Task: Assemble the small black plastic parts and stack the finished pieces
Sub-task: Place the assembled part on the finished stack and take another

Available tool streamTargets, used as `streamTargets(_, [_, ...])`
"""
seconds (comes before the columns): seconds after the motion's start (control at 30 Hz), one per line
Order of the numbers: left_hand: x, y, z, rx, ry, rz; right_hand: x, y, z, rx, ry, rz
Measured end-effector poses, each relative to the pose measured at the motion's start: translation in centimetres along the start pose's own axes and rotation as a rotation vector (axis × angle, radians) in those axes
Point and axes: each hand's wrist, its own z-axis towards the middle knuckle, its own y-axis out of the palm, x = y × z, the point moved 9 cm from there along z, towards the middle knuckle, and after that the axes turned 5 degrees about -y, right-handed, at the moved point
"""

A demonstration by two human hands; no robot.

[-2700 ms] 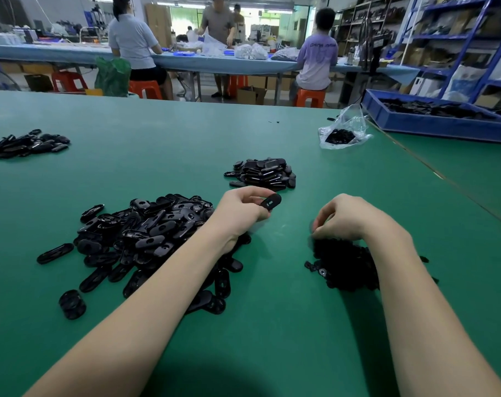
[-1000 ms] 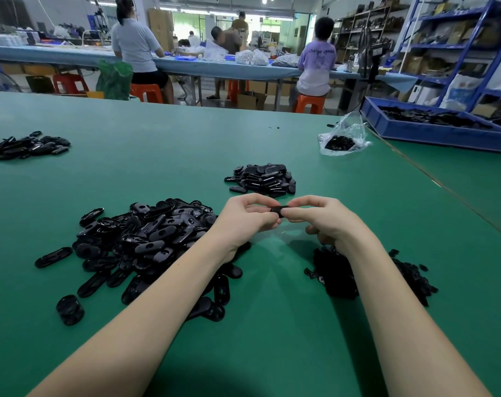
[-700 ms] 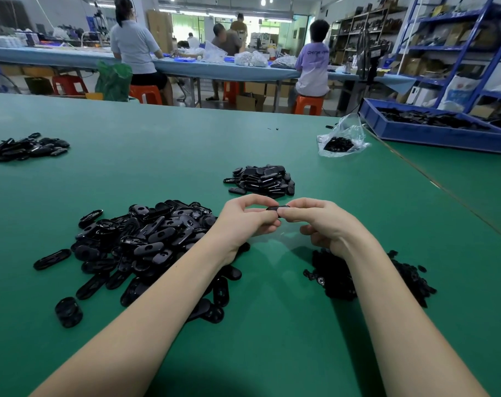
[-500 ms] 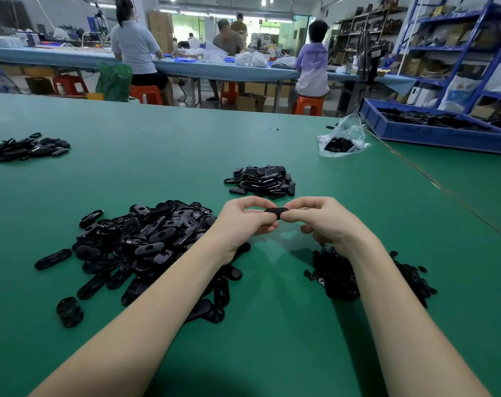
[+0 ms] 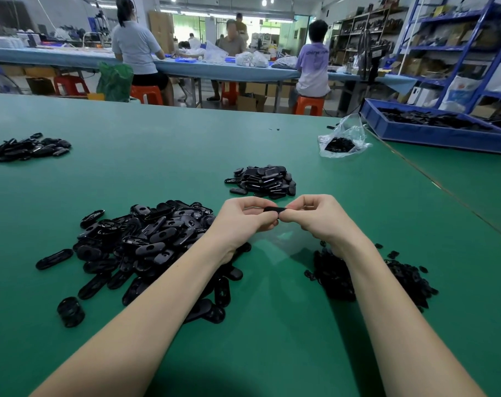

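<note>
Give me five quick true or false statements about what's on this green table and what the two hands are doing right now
1. Both hands hold one black part together. True: the left hand and right hand pinch the black part between them.
2. The big pile of oval pieces lies under the right arm. False: it lies by the left arm.
3. A smaller pile sits just beyond the hands. True.
4. The clear bag is empty. False: it holds black bits.
5. The blue tray sits at the table's far left. False: it is far right.
</note>
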Motion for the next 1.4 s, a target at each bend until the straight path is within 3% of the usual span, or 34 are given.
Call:
streamTargets(0.33, [0.0,-0.4,0.5,0.068,0.070,0.166,0.0,0.3,0.0,0.045,-0.027,-0.074])
streamTargets(0.47, [1.7,-0.3,0.2,0.016,0.213,0.416,0.8,-0.1,-0.2,-0.010,0.068,0.051])
streamTargets(0.63, [2.8,-0.2,0.6,0.108,0.358,0.672,1.5,-0.9,-0.3,-0.047,0.124,0.001])
streamTargets(0.77, [4.0,-1.5,4.4,0.293,0.333,0.706,2.2,-2.6,0.3,0.033,0.081,-0.217])
streamTargets(0.97, [5.2,-1.7,11.3,0.434,0.180,0.816,2.8,-2.1,0.5,-0.018,0.082,-0.209])
streamTargets(1.17, [4.3,-1.1,13.4,0.435,0.121,0.881,2.7,-1.9,0.6,-0.042,0.061,-0.188])
streamTargets(1.4, [5.0,-2.9,8.6,0.350,0.226,0.683,2.5,-1.5,0.3,-0.087,0.067,-0.225])
